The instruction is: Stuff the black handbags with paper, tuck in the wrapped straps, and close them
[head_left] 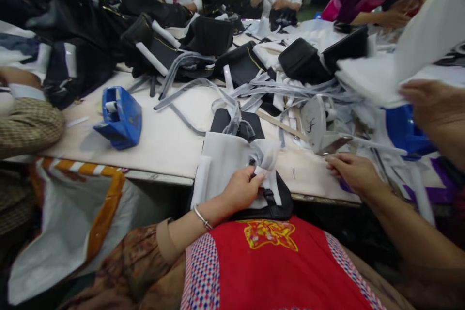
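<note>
My left hand is closed in a pinch on a fold of white wrapping sheet. The sheet covers a black bag that lies over the table's near edge, against my red apron. My right hand rests on the table to the right with its fingers curled together. Its fingertips are just below a flat metal blade that sticks out from a pale rounded piece marked "F". Whether the fingers hold anything is hidden.
A blue tape dispenser stands on the white table at left. Grey straps, black bags and white sheets pile up across the back. Another person's hand reaches in at right, a checked sleeve at left. Several people sit opposite.
</note>
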The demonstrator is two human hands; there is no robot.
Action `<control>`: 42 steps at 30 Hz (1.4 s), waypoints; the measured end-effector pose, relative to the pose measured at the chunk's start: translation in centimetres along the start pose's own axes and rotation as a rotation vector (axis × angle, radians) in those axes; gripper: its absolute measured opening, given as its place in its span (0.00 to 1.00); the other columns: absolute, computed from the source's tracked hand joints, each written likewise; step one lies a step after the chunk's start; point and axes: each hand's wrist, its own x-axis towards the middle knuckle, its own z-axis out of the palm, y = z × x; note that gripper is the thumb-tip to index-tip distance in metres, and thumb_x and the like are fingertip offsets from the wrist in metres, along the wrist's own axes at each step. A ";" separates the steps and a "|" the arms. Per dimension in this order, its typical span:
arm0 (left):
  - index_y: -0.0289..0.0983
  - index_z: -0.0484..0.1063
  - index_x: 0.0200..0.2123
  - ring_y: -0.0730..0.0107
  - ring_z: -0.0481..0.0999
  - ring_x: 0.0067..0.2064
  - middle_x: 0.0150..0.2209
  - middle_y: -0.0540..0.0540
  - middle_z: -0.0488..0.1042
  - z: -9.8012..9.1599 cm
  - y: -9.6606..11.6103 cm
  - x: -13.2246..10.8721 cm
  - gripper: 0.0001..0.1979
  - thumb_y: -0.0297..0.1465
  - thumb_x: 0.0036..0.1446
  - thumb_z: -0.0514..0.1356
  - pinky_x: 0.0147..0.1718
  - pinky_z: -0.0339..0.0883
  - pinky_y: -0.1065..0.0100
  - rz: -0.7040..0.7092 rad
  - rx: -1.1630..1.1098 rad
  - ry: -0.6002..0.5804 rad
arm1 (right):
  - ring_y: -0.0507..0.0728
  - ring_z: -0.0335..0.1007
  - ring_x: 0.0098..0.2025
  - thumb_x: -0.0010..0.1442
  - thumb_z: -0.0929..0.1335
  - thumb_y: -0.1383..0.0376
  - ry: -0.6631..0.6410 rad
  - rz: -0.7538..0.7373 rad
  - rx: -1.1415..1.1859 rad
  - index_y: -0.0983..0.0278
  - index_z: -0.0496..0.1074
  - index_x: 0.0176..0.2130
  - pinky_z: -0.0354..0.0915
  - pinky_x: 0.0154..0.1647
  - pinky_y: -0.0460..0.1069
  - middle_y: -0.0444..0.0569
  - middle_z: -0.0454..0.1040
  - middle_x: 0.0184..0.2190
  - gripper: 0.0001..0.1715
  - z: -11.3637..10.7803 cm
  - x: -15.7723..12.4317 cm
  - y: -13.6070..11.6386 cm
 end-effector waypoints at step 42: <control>0.35 0.76 0.36 0.67 0.74 0.30 0.28 0.46 0.77 -0.2 -0.5 0.2 0.11 0.34 0.60 0.56 0.29 0.64 0.70 0.151 0.228 0.035 | 0.53 0.67 0.21 0.56 0.69 0.53 -0.429 -0.112 -0.146 0.65 0.80 0.27 0.58 0.21 0.46 0.46 0.75 0.19 0.19 9.7 -8.9 -9.5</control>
